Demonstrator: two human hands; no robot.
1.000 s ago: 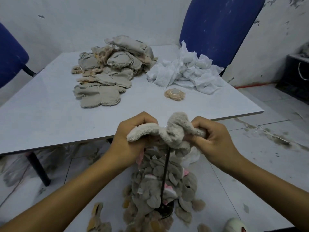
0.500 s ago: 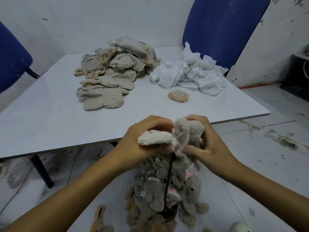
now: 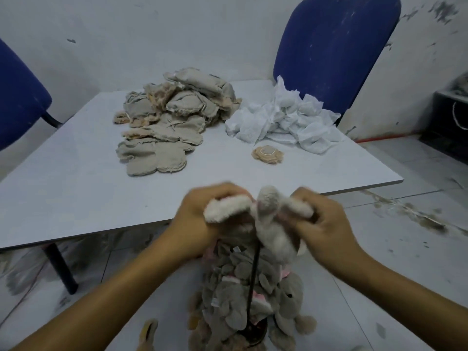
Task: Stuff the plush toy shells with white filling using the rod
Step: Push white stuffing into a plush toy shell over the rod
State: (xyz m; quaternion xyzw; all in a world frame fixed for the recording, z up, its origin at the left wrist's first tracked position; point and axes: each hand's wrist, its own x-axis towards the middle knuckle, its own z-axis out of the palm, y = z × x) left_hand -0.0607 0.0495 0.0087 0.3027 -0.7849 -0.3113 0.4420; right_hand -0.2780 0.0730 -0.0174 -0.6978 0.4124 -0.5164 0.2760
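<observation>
A: Nearest the camera, on the pale tiled floor (image 3: 395, 279), what do you see?

B: A heap of grey plush toys (image 3: 243, 295) with bits of pink showing, piled around a dark rod (image 3: 253, 277) that stands upright from a round base. A tan piece lies on the floor just to the left of the heap.

A: And the hands?

B: Both are above the heap, at the top of the rod. The left hand (image 3: 200, 224) has its fingers curled around the cream, fluffy end of a plush toy shell (image 3: 268, 219). The right hand (image 3: 326, 224) is clenched on the other end. The shell's middle bulges up between them and hangs down over the rod's tip. It is a little blurred.

A: Beyond the hands?

B: A white tabletop (image 3: 76, 188) on a dark leg. On it, left of centre, lies a pile of flat beige shells (image 3: 172, 122), some with frayed orange-tan edges. To the right of that sits a mound of white filling (image 3: 283, 120), crumpled and loosely heaped, touching the beige pile at its far edge. A small round tan piece (image 3: 267, 154) lies alone just in front of the filling.

A: And the room?

B: A blue chair back (image 3: 336, 49) stands behind the far right corner of the tabletop, and another blue chair (image 3: 17, 102) is at the left edge. The wall (image 3: 152, 34) is white, scuffed and flaking. The floor on the right carries dirty streaks, and a dark box sits at the far right edge.
</observation>
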